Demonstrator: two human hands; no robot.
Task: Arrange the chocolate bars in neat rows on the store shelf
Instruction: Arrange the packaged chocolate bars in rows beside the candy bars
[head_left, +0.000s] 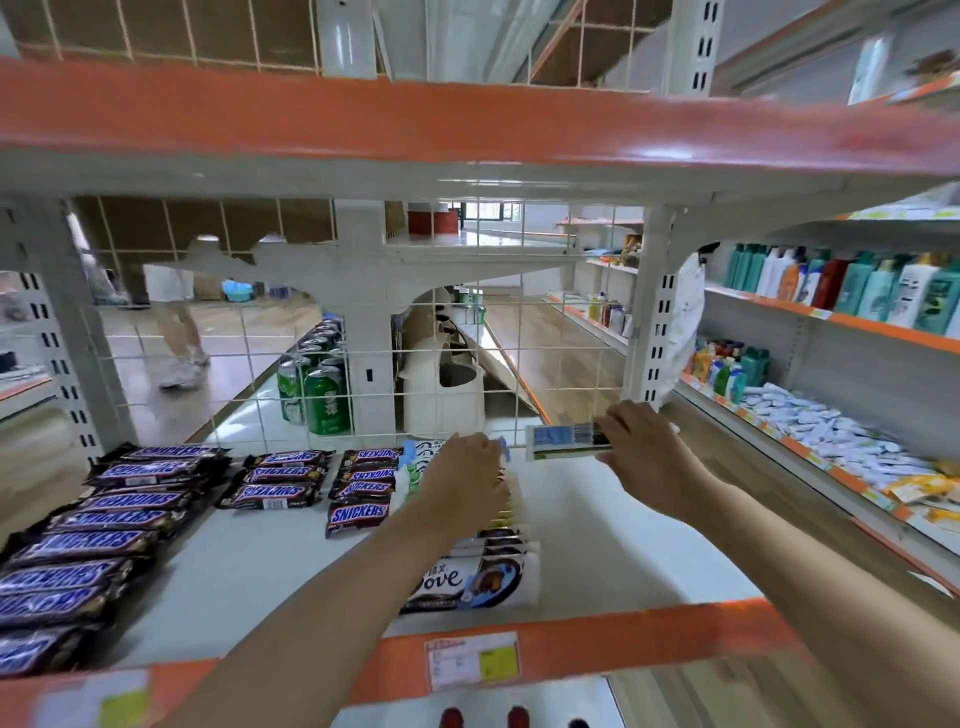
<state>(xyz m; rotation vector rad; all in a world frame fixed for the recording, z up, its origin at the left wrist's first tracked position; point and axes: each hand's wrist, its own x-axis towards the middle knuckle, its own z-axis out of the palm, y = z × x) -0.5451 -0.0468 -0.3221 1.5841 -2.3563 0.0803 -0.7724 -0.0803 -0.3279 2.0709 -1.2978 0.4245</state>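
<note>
The head view looks down on a white store shelf (270, 561) with an orange front edge, where the chocolate bars lie in rows running from front to back. The right hand (647, 457) is at the back of the shelf, its grip clamped on a flat white bar (566, 442) that it holds just in front of the wire grid (441, 358); the printed side faces up and shows a barcode, but the text is too small to read. The left hand (467, 480) rests with fingers bent over the far end of the Dove row (480, 577), and I cannot tell if its grip holds a bar or only presses on the pile. In my judgement, the risk is in this row: the Dove bars overlap like tiles, so a push from the left hand may make them slide and fan out to the side. The held bar may also land crooked, or slip through the wire grid behind if it is placed too far back. The readable writing is "SNICKERS" on the dark bars in three rows on the left (104, 519), and "Dove" on the front bar. A price label (472, 661) on the orange edge is not legible.
</note>
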